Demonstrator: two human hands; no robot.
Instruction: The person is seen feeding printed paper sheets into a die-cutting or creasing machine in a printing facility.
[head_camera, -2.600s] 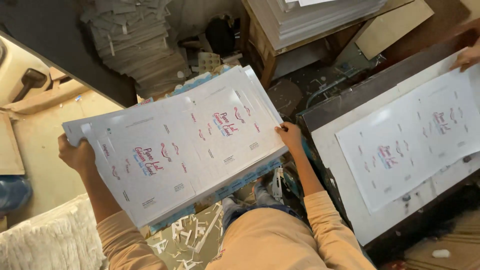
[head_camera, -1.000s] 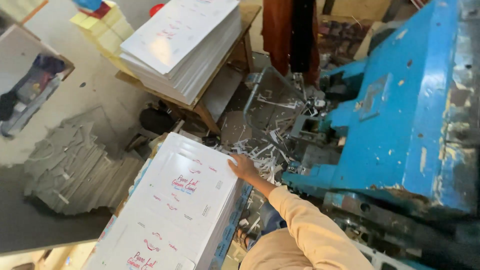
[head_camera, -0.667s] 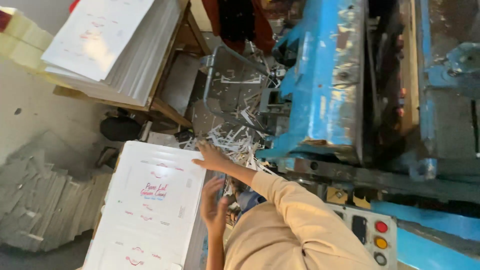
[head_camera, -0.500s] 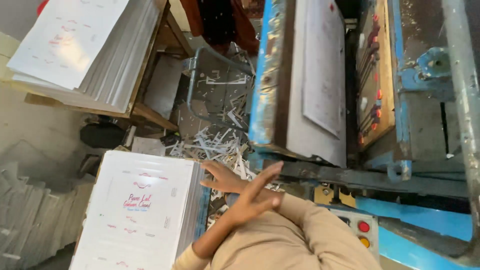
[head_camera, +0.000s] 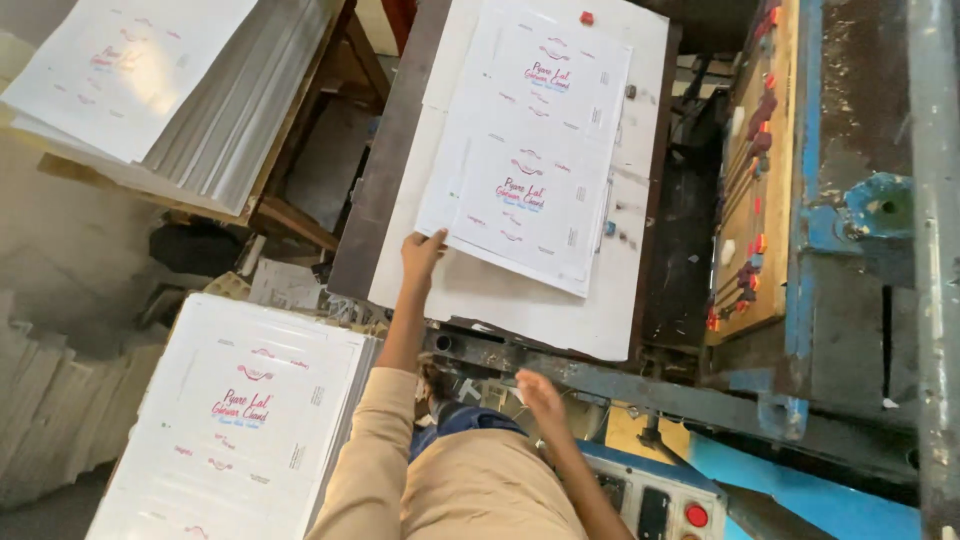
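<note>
Head view, from the left edge: a tall stack of white printed sheets (head_camera: 150, 80) sits on a wooden stand (head_camera: 300, 200) at the upper left, its top sheet marked with small red and blue print. Below it, at the lower left, a second pile of printed sheets (head_camera: 240, 420) lies flat, white with a red script motif and blue lines near its middle.

Next comes the left hand (head_camera: 422, 255), arm stretched up in a tan sleeve. Its fingers (head_camera: 432, 240) are pinched on the lower left corner of the printed sheet (head_camera: 530, 150), thumb under the edge as far as can be seen. That sheet is white, long and rectangular, with two repeated red-and-blue label designs one above the other and small dark marks at the sides. It lies slightly askew on the pale platen (head_camera: 560, 310) of the press, touching it, with bare board showing below.

Further right and lower, the right hand (head_camera: 540, 390) hovers blurred over the dark machine frame; fingers loosely curled, holding nothing visible. A control panel (head_camera: 660, 500) with a red button sits beneath, and the blue machine body (head_camera: 830, 250) fills the right side.
</note>
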